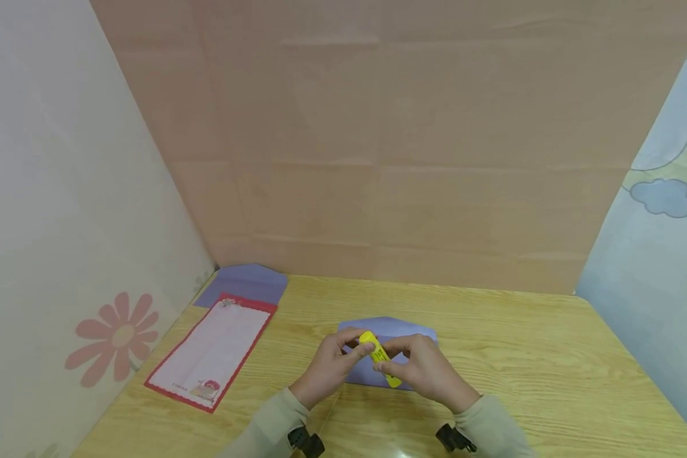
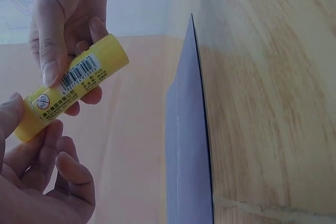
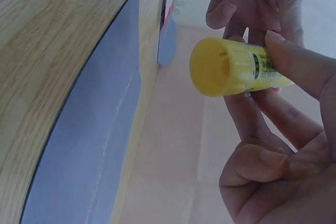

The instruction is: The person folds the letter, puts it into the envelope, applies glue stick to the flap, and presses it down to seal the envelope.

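You are holding both hands close in front of you. Your left hand (image 1: 333,366) is facing your right hand (image 1: 426,369), just beside it. Your left thumb (image 1: 359,352) is pressing from your side, and your left pointer finger is pushing back from across it, so that hand is making a pinch. Your right thumb (image 1: 390,367) is pointing toward your left hand, and your right hand is pinching too. Your other left fingers (image 2: 74,171) are curling loosely beside the pinch. One right finger (image 3: 256,162) is bending by itself, away from your right thumb. Your left arm (image 1: 271,426) and right arm (image 1: 495,426) are slanting inward, each below its own hand.
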`<action>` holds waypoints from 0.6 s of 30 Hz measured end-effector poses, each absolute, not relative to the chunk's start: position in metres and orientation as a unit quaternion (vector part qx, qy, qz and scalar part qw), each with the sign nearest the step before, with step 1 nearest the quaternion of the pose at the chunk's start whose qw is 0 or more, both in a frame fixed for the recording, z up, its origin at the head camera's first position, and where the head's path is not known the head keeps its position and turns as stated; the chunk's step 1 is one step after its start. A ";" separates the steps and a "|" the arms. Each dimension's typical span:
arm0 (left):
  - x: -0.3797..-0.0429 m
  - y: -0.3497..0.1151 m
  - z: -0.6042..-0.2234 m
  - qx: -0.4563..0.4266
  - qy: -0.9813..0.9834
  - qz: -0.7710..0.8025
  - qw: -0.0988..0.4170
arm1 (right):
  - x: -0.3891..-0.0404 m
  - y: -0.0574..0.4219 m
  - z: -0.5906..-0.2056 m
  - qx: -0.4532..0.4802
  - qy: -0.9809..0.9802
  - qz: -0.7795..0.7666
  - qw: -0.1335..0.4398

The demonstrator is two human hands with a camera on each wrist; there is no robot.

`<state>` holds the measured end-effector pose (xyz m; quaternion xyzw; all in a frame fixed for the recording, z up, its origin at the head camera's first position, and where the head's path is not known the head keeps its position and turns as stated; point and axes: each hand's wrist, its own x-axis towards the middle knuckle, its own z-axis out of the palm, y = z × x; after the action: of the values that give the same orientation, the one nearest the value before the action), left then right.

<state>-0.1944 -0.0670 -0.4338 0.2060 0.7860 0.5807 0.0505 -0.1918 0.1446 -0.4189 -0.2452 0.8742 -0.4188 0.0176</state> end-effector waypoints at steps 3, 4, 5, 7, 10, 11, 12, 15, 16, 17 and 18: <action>-0.194 -0.067 -0.434 0.200 0.786 0.583 0.045 | -0.192 0.143 -0.420 -0.248 0.881 -0.403 -0.003; -0.194 -0.067 -0.434 0.198 0.786 0.584 0.043 | -0.192 0.142 -0.420 -0.248 0.883 -0.398 -0.010; -0.194 -0.067 -0.434 0.197 0.786 0.585 0.042 | -0.192 0.141 -0.420 -0.249 0.884 -0.395 -0.015; -0.194 -0.067 -0.434 0.193 0.788 0.584 0.040 | -0.192 0.139 -0.421 -0.247 0.886 -0.391 -0.026; -0.195 -0.067 -0.435 0.189 0.789 0.584 0.038 | -0.191 0.136 -0.420 -0.237 0.889 -0.390 -0.038; -0.195 -0.067 -0.435 0.187 0.788 0.585 0.038 | -0.190 0.135 -0.420 -0.234 0.890 -0.390 -0.041; -0.195 -0.067 -0.435 0.185 0.788 0.586 0.037 | -0.190 0.134 -0.420 -0.230 0.890 -0.391 -0.044; -0.196 -0.066 -0.435 0.181 0.787 0.589 0.036 | -0.189 0.131 -0.419 -0.221 0.890 -0.395 -0.050; -0.196 -0.067 -0.435 0.183 0.784 0.591 0.040 | -0.188 0.131 -0.419 -0.220 0.890 -0.396 -0.050; -0.197 -0.067 -0.436 0.186 0.782 0.593 0.043 | -0.188 0.131 -0.419 -0.222 0.890 -0.395 -0.050; -0.198 -0.068 -0.437 0.189 0.778 0.597 0.050 | -0.188 0.131 -0.420 -0.226 0.889 -0.395 -0.048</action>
<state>-0.1977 -0.0683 -0.4365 0.1894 0.7780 0.5969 0.0495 -0.1885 0.1311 -0.4200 -0.2263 0.8891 -0.3950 -0.0483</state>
